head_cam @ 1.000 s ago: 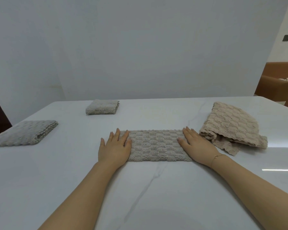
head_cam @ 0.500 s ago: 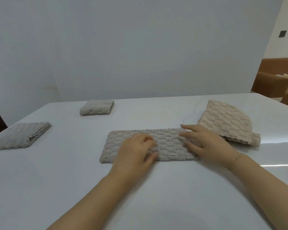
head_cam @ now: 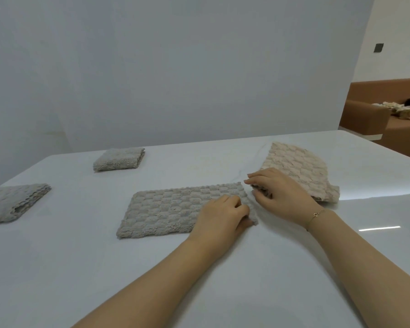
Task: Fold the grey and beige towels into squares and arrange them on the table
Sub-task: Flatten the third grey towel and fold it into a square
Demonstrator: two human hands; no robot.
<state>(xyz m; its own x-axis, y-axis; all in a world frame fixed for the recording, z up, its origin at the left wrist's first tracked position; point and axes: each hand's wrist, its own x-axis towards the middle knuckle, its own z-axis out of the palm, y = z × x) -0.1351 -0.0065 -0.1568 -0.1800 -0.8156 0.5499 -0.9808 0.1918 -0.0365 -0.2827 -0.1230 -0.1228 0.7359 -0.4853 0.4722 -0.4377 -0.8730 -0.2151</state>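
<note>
A grey checker-textured towel [head_cam: 173,209], folded into a long strip, lies across the middle of the white table [head_cam: 81,268]. My left hand [head_cam: 223,216] sits on the strip's right end, its fingers curled round the near right corner. My right hand [head_cam: 282,195] pinches the far right corner of the same end. A beige towel [head_cam: 301,166] lies loosely folded just behind my right hand. Two folded grey towels lie to the left: one [head_cam: 118,159] at the back, one [head_cam: 12,202] at the left edge.
A plain white wall stands behind the table. Past the table's far right corner is a brown sofa [head_cam: 376,114] with some items on it. Bare tabletop lies in front of the strip and between the towels.
My left hand has slid from the strip's left end to its right end and curled there. My right hand has shifted from lying flat to pinching the far right corner.
</note>
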